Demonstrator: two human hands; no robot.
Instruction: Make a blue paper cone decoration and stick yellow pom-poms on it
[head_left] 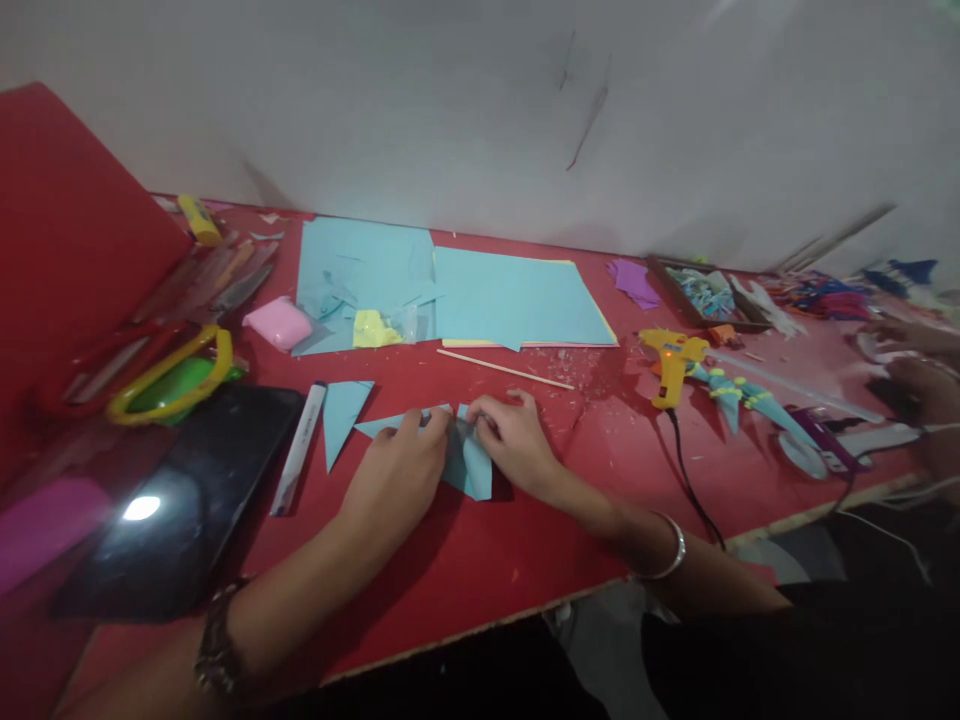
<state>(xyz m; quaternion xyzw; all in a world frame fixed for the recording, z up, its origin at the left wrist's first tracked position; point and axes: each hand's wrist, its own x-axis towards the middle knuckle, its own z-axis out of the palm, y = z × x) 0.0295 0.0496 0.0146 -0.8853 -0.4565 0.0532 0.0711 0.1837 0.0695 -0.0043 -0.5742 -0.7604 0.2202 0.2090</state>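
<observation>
A light blue piece of paper (pixel 469 468) lies under both hands near the front of the red table. My left hand (pixel 405 460) is closed on its left part, fingertips at the upper edge, and a pointed end sticks out to the left. My right hand (pixel 517 440) pinches the upper right part between thumb and fingers. Left of them lies a separate blue paper triangle (pixel 345 415), with a white marker (pixel 298 450) beside it. Behind the hands rests a thin wooden stick (pixel 506 368).
Blue sheets (pixel 517 295) lie at the back, with a pink packet (pixel 277 323) nearby. On the left is a dark tablet-like slab (pixel 187 500). A yellow glue gun (pixel 670 365), its cord trailing forward, stands right. Another person's hand (pixel 919 385) is at the far right.
</observation>
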